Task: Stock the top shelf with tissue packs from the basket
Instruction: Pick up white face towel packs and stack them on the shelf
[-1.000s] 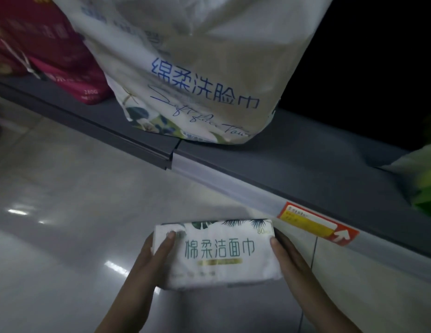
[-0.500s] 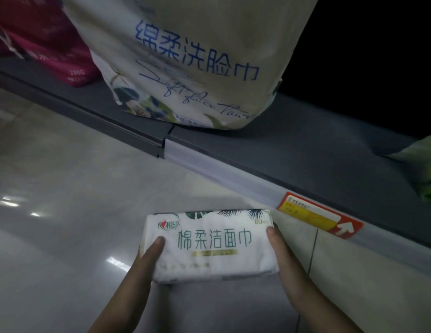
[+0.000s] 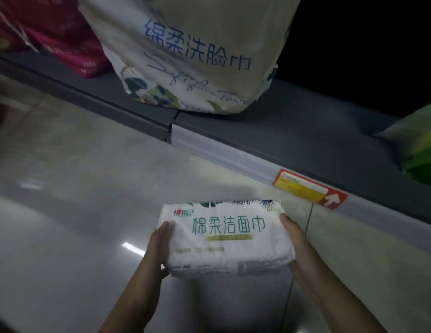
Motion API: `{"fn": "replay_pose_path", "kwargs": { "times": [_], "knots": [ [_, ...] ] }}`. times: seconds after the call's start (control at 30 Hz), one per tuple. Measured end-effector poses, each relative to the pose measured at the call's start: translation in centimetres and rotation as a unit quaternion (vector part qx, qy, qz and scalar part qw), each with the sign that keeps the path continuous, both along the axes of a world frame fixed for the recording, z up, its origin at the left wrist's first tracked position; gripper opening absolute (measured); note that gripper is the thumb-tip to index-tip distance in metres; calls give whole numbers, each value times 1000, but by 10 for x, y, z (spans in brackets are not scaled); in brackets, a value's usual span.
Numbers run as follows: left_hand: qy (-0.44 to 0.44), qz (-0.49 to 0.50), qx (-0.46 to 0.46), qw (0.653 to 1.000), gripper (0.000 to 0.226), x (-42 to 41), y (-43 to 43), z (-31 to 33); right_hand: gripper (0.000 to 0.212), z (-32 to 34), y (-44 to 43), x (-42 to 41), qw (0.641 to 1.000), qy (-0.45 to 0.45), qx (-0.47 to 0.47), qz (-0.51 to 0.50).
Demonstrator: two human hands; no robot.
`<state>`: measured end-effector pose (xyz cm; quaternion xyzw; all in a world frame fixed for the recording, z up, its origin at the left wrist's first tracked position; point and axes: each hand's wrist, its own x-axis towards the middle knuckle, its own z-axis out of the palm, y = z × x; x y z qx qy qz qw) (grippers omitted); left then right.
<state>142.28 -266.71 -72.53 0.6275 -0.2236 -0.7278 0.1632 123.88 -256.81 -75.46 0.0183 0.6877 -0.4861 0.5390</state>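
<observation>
While gripping tissue pack point(image 3: 229, 239) by its short ends, left hand point(image 3: 159, 246) and right hand point(image 3: 296, 243) curled round them, holds it below shelf point(image 3: 294, 140), long axis crosswise; bare spot up ahead-right.

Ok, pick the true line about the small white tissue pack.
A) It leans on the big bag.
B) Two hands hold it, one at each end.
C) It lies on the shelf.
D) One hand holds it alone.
B: the left hand and the right hand grip opposite ends of the tissue pack, which is in front of the shelf, not on it.
</observation>
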Motion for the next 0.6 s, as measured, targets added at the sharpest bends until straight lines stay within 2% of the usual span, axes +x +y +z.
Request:
{"fn": "replay_pose_path", "kwargs": {
  "times": [0.03, 0.07, 0.13, 0.17, 0.33, 0.5, 0.6],
  "knots": [
    [0, -13, 5, 1000, 93, 5, 6, 5, 112, 3, 13, 3, 1000, -25, -10, -4],
    [7, -18, 14, 1000, 89, 11, 11, 9, 112, 10, 20, 9, 998, -63, -10, -30],
    [-1, -16, 11, 1000, 74, 21, 26, 30, 64, 40, 37, 16, 996, -75, 8, -36],
    [-14, -23, 7, 1000, 74, 25, 31, 39, 47, 53, 46, 18, 997, -78, 1, -22],
    [-34, -97, -52, 993, 53, 29, 47, 116, 42, 129, 64, 10, 1000, -24, 12, 4],
    [-31, -132, -77, 988, 52, 14, 53, 193, 47, 207, 78, 8, 999, -28, 7, -36],
    [-36, -123, -82, 988, 55, 14, 57, 231, 41, 240, 71, 5, 998, -19, 41, -34]
  ]
}}
